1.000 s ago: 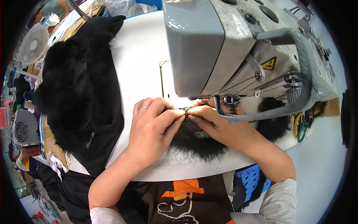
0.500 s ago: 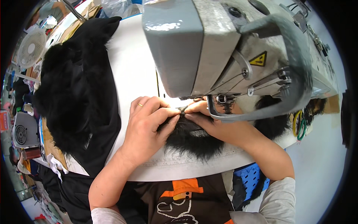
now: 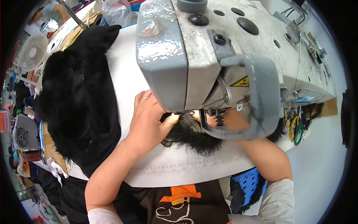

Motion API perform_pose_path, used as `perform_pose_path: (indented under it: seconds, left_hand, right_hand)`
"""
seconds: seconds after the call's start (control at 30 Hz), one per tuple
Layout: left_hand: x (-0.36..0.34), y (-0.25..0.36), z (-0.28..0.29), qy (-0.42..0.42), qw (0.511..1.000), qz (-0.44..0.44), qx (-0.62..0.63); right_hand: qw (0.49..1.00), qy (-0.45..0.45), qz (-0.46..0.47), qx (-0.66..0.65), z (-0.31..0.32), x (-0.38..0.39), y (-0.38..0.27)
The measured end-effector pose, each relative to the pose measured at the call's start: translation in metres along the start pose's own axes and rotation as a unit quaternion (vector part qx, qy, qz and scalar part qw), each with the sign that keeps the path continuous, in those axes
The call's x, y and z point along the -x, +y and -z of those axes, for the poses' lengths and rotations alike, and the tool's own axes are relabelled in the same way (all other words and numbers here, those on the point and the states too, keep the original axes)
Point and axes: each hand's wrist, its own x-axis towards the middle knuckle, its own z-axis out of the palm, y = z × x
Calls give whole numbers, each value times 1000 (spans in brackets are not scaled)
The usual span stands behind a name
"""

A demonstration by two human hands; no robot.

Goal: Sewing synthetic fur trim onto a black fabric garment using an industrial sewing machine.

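A grey and white sewing machine [image 3: 201, 48] stands over the white table top [image 3: 123, 56]. My left hand [image 3: 148, 115] has its fingers bent, with the thumb pressed on a black fur piece [image 3: 194, 138] beside the needle area under the machine's head; some fingertips are hidden there. My right hand [image 3: 235, 118] is mostly behind the looped grey guard, near the same fur piece, with its fingers largely out of sight. A black garment with fur [image 3: 84, 93] lies to the left of my left hand.
A white fan [image 3: 32, 52], grey boxy appliance [image 3: 24, 130], plastic bags [image 3: 113, 11] and cardboard line the left and back. A co-worker [image 3: 52, 15] is at top left. Green and yellow handled scissors [image 3: 296, 130] lie at right. A blue perforated basket [image 3: 246, 186] is below.
My left hand has moved slightly forward, further under the machine head. The machine appears lower and larger in view, and now hides most of my right hand's fingers.
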Motion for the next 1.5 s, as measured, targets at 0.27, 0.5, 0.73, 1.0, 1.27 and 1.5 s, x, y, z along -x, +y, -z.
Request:
perform_pose_path:
  seconds: [0.27,0.5,0.73,1.0,1.27,1.5]
  left_hand:
    - [-2,-8,-10,46,997,-11,61]
    - [-6,-8,-11,43,998,-5,53]
    - [-10,-4,-10,4,1000,0,6]
    - [-6,-10,-13,73,997,-39,-3]
    - [-11,-14,-17,85,995,-48,-18]
    - [-13,-10,-14,123,989,-77,-38]
  right_hand:
    - [996,-69,35,42,17,13,2]
    - [912,-76,-149,-375,5,16,44]
    - [980,-98,-88,-146,-18,29,144]
    - [936,-38,69,343,3,6,32]
    - [973,38,137,181,6,-2,21]
    - [973,-2,22,228,1,-1,31]
